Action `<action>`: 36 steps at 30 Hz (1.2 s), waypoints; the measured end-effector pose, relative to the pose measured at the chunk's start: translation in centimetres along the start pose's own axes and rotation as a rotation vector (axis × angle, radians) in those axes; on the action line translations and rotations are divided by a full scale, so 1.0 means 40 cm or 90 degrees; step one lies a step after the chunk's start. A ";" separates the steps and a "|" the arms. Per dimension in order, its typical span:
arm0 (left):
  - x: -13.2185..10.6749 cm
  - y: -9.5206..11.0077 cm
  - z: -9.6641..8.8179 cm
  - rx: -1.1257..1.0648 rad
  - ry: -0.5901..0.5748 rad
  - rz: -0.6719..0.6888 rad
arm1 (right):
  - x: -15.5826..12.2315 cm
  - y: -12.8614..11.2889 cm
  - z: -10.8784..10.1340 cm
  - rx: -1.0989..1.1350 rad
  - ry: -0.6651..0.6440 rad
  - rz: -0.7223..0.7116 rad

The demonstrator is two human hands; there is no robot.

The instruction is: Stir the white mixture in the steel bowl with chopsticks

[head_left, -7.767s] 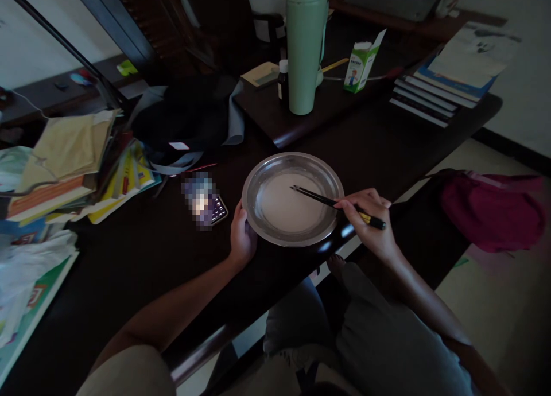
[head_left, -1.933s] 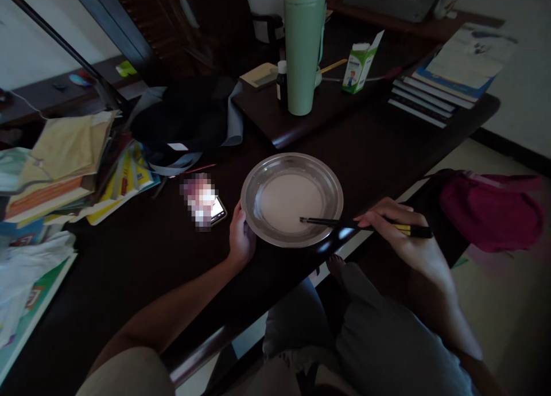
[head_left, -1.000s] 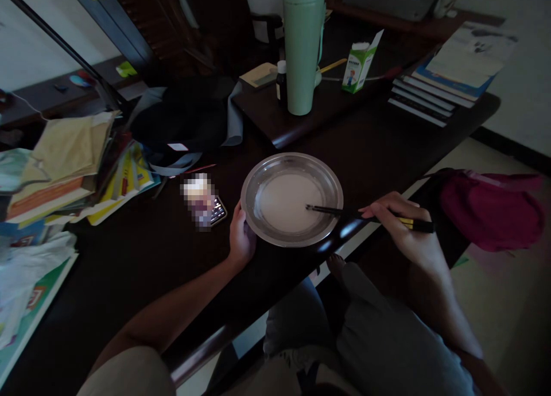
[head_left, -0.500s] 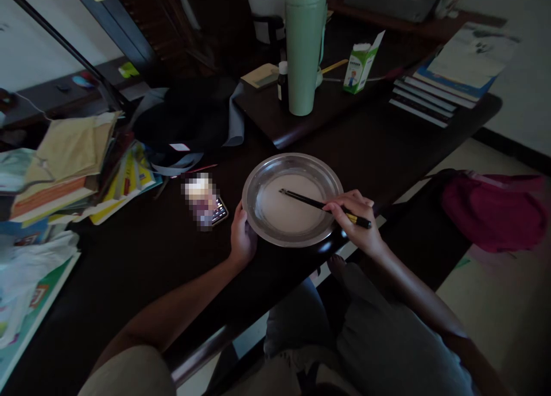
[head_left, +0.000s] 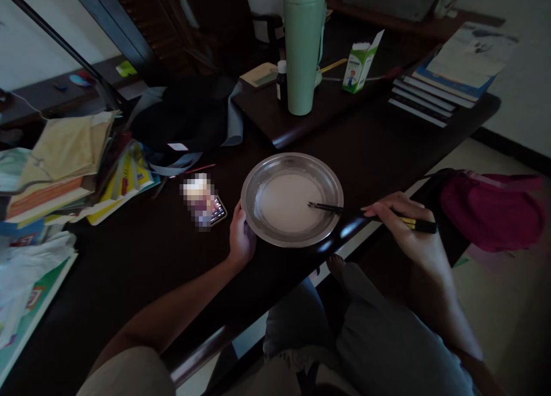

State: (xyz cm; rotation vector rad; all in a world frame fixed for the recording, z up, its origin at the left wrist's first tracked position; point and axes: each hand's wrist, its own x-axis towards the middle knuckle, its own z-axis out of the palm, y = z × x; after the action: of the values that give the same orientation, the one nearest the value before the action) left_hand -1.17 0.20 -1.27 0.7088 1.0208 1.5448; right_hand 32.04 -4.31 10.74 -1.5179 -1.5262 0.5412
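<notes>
A round, shallow metal dish (head_left: 331, 183) rests on the dark table, with a whitish, cloudy liquid (head_left: 284, 198) in its bottom. My left hand (head_left: 241, 235) is closed on the dish's left rim, its thumb beside the edge and its other fingers mostly hidden. In my right hand (head_left: 408, 226) is a pair of black chopsticks (head_left: 329, 207) with yellow-patterned ends, pinched close together. Their tips reach over the right rim to the right part of the liquid; I cannot tell whether they are dipped. The right hand itself is outside the dish, to its right.
Left of the dish lies a lit phone (head_left: 219, 209), partly blurred out. Books and papers (head_left: 64, 149) crowd the left side near a black bag (head_left: 181, 117). Behind stand a green tumbler (head_left: 305, 51), a small bottle (head_left: 282, 86), an open carton (head_left: 359, 66) and stacked books (head_left: 456, 69).
My right hand has moved right, away from the dish, drawing the chopstick tips from the middle toward the right side. The left hand and dish have stayed in place.
</notes>
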 end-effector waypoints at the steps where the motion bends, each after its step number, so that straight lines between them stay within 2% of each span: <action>1: 0.001 -0.003 -0.001 0.002 0.000 0.000 | -0.001 -0.002 -0.005 0.011 -0.025 0.001; 5: 0.000 -0.003 0.006 -0.005 0.002 -0.002 | -0.006 -0.007 0.015 0.056 -0.112 -0.021; 10: -0.009 0.009 0.023 -0.015 0.004 -0.004 | -0.002 0.006 0.105 0.072 -0.149 -0.093; 13: -0.015 0.017 0.027 -0.015 0.010 -0.007 | 0.006 0.015 0.150 0.043 -0.099 -0.106; 16: -0.020 0.028 0.024 -0.012 0.013 -0.011 | 0.013 0.015 0.162 0.004 -0.051 -0.109; 22: -0.020 0.036 0.011 0.000 0.004 -0.012 | 0.014 0.009 0.121 -0.084 0.046 -0.063; 26: -0.014 0.023 0.007 0.012 -0.007 -0.014 | 0.005 0.008 0.079 -0.087 0.080 -0.052; 32: -0.005 0.010 0.007 -0.003 0.008 -0.009 | -0.002 -0.002 0.013 -0.006 0.007 -0.024; 36: -0.004 0.007 0.010 -0.009 0.014 -0.005 | -0.003 -0.012 0.001 0.028 -0.071 -0.022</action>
State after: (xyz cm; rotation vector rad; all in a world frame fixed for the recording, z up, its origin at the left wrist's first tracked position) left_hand -0.93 0.13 -0.82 0.6795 1.0270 1.5541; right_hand 31.73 -4.48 11.06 -1.4460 -1.6131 0.6447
